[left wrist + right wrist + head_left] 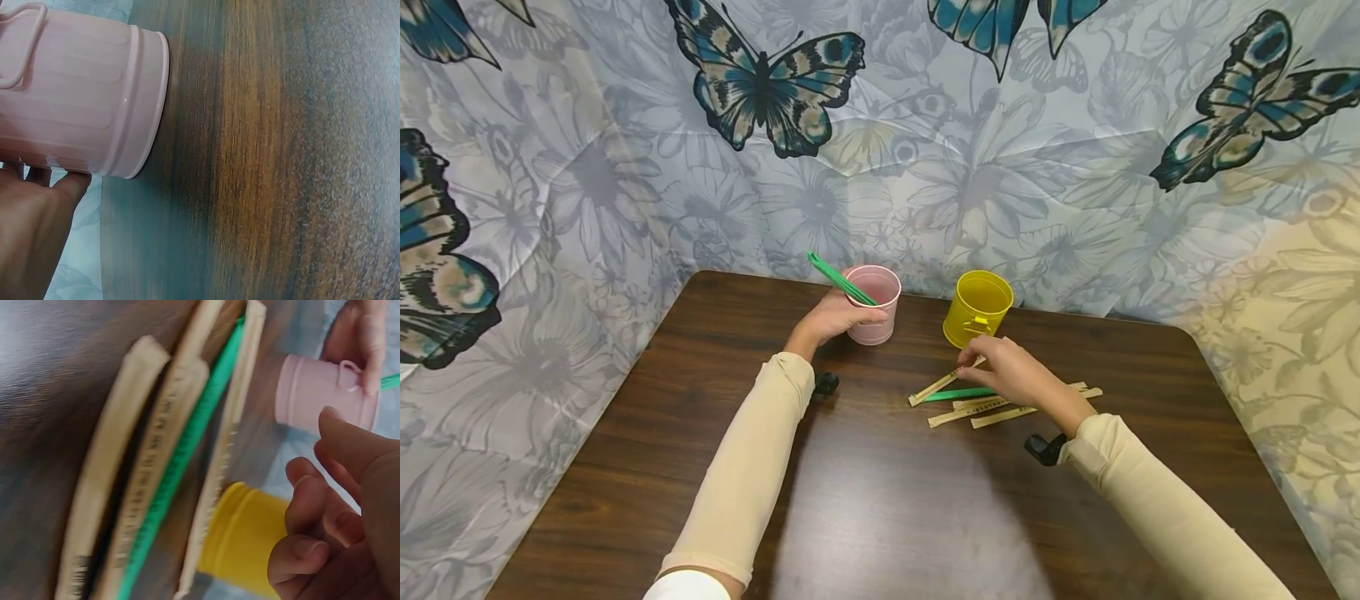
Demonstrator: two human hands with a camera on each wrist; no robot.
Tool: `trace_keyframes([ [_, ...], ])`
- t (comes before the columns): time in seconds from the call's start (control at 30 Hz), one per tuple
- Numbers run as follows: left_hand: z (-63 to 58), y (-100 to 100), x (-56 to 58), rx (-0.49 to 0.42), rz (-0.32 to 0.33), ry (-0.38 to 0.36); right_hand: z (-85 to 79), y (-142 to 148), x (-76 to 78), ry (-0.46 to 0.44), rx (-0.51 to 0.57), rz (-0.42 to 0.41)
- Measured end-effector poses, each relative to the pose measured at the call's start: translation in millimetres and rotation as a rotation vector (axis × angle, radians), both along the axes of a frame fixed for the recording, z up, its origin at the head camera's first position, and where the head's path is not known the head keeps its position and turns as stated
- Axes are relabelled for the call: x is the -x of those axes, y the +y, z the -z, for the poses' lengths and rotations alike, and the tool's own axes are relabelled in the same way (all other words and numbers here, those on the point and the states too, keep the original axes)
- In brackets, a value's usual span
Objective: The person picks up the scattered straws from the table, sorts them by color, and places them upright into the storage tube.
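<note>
Pink, ridged, round-rimmed bucket point(872, 332) is held in the left hand point(837, 317).

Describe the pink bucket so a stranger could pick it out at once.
On the dark wood table, near the far edge, stands the pink bucket, gripped by the left hand. Unlike the yellow bucket to its right, it has green sticks leaning out over its rim.
</note>
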State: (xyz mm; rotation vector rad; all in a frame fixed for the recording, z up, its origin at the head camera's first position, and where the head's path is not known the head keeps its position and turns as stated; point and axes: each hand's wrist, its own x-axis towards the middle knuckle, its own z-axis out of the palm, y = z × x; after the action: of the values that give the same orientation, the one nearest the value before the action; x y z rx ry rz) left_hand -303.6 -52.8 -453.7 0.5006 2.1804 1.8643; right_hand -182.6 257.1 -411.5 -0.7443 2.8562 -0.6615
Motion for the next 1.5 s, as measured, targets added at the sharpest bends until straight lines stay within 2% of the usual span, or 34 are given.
trace_keyframes([
  [0.33,1.4,0,-0.2,-0.008,0.006,0.003,21.5,22,-2.8,-0.046,-0.022,0.028],
  [0.6,2.7,0,2.0,-0.019,0.010,0.019,34.8,24,-5.1,-0.061,-0.038,0.020],
  [0.77,1.9,1,1.7,-0.019,0.013,0.021,40.8,23,-9.2,-0.032,-0.081,0.009],
  [1.13,-3.2,1,-0.8,-0.026,0.026,0.006,43.9,21,-11.2,0.004,-0.090,-0.033],
  [1.5,-0.8,0,0.1,0.000,0.011,-0.004,41.7,20,-12.6,0.030,-0.086,-0.070],
])
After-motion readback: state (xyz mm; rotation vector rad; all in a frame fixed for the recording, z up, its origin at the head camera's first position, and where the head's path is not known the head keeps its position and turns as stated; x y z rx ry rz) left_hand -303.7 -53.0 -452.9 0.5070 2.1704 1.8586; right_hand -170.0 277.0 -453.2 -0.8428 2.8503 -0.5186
